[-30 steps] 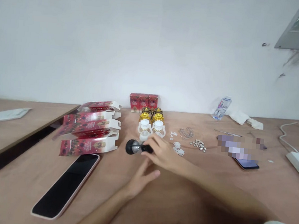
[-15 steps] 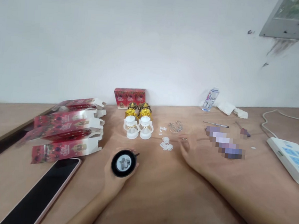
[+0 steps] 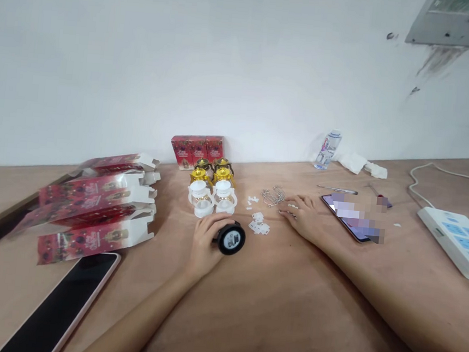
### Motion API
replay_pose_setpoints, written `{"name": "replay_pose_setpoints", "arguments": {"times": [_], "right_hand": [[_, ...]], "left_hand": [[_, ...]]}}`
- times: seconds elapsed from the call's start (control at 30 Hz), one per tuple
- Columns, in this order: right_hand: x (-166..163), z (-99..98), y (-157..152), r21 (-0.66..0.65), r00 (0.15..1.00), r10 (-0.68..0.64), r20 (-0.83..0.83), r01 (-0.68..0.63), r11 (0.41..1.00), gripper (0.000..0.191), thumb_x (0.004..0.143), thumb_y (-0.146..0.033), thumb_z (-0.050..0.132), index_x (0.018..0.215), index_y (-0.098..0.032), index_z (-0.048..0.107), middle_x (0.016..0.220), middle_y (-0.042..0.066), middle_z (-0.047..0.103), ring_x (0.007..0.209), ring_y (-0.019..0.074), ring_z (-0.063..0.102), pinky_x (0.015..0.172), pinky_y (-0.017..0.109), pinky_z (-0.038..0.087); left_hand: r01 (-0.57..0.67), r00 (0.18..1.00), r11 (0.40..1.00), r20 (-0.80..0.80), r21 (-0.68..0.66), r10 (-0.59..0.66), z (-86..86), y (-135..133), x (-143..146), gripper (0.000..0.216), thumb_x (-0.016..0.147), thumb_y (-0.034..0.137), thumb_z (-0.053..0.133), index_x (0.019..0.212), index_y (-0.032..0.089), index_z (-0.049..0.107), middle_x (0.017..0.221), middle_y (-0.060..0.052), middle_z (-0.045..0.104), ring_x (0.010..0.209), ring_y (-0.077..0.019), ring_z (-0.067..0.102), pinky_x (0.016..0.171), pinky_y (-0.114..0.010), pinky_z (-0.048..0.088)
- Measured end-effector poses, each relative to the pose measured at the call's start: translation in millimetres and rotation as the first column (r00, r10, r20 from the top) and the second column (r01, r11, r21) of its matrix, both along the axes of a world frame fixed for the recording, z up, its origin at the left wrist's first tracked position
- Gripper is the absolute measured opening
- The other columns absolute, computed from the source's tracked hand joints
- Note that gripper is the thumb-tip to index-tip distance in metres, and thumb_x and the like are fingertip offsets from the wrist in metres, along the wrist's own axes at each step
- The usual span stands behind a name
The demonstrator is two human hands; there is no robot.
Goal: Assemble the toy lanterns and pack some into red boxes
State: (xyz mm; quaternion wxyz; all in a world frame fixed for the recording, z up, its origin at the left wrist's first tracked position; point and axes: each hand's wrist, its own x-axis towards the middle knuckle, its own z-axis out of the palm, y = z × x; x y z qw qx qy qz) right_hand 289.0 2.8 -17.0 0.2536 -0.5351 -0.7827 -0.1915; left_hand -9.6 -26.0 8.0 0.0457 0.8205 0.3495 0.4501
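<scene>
My left hand (image 3: 207, 245) is wrapped round a small black lantern (image 3: 231, 239), tilted so that its round base with a pale disc in the middle faces me. My right hand (image 3: 302, 217) lies on the table with its fingers apart, their tips at the edge of a heap of thin metal wire pieces (image 3: 272, 196). Small white plastic pieces (image 3: 258, 224) lie between the two hands. Behind my left hand stand two white lanterns (image 3: 224, 198), with gold lanterns (image 3: 199, 177) and darker bronze ones (image 3: 222, 167) in back of them.
Flattened red printed boxes (image 3: 85, 239) lie at the left, above a dark phone (image 3: 63, 298). Several upright red boxes (image 3: 197, 152) stand by the wall. To the right are another phone (image 3: 344, 215), a screwdriver (image 3: 338, 189), a bottle (image 3: 327, 150), tissues (image 3: 353, 162) and a power strip (image 3: 456, 242).
My left hand has moved right and away from me, tipping the black lantern. My right hand has shifted slightly towards the wire pieces, and the view has turned a little.
</scene>
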Motion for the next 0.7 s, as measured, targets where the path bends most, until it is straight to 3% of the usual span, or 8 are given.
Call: {"name": "replay_pose_setpoints", "arguments": {"times": [0.2, 0.33, 0.4, 0.5, 0.7], "right_hand": [[-7.2, 5.5, 6.6, 0.109, 0.965, 0.068, 0.253, -0.098, 0.989, 0.019, 0.089, -0.020, 0.051, 0.085, -0.021, 0.069, 0.102, 0.006, 0.069, 0.100, 0.0252, 0.050, 0.086, 0.040, 0.031], [-8.5, 10.4, 11.2, 0.088, 0.918, 0.126, 0.375, -0.171, 0.981, 0.024, 0.090, -0.015, 0.049, 0.104, -0.022, 0.066, 0.111, 0.006, 0.067, 0.100, 0.0242, 0.051, 0.087, 0.040, 0.030], [-7.2, 11.4, 14.2, 0.043, 0.897, 0.190, 0.399, -0.226, 0.973, 0.026, 0.090, -0.014, 0.048, 0.108, -0.023, 0.064, 0.107, 0.005, 0.069, 0.097, 0.0227, 0.052, 0.086, 0.038, 0.031], [-5.3, 11.6, 17.0, 0.002, 0.872, 0.254, 0.418, -0.281, 0.960, 0.022, 0.091, -0.014, 0.048, 0.098, -0.022, 0.067, 0.096, 0.005, 0.071, 0.094, 0.0220, 0.054, 0.085, 0.038, 0.031], [-6.7, 11.0, 10.6, 0.019, 0.894, 0.226, 0.386, -0.253, 0.967, 0.027, 0.092, -0.013, 0.042, 0.095, -0.021, 0.068, 0.093, 0.006, 0.071, 0.087, 0.0200, 0.056, 0.084, 0.036, 0.034]], "left_hand": [[0.027, 0.998, 0.990, 0.060, -0.137, -0.019, 1.8, 7.6, 5.0, 0.024, 0.077, 0.020, 0.060, 0.101, 0.020, 0.059, 0.106, -0.009, 0.063, 0.101, -0.0232, 0.058, 0.087, -0.038, 0.044], [0.083, 0.993, 0.982, 0.098, -0.169, -0.067, 2.4, 3.2, 5.7, 0.025, 0.074, 0.019, 0.062, 0.100, 0.020, 0.059, 0.103, -0.008, 0.063, 0.099, -0.0230, 0.059, 0.087, -0.036, 0.045], [0.090, 0.992, 0.979, 0.106, -0.184, -0.071, 2.2, 1.8, 5.7, 0.025, 0.074, 0.019, 0.063, 0.099, 0.019, 0.059, 0.102, -0.008, 0.063, 0.099, -0.0228, 0.059, 0.087, -0.036, 0.045], [0.081, 0.991, 0.976, 0.119, -0.202, -0.058, 1.8, 0.8, 5.6, 0.025, 0.073, 0.020, 0.064, 0.098, 0.020, 0.059, 0.102, -0.007, 0.063, 0.098, -0.0227, 0.059, 0.086, -0.035, 0.045], [0.092, 0.989, 0.976, 0.130, -0.196, -0.067, 2.9, 0.2, 5.3, 0.026, 0.072, 0.018, 0.063, 0.097, 0.020, 0.059, 0.100, -0.008, 0.063, 0.097, -0.0227, 0.059, 0.086, -0.035, 0.045]]}}
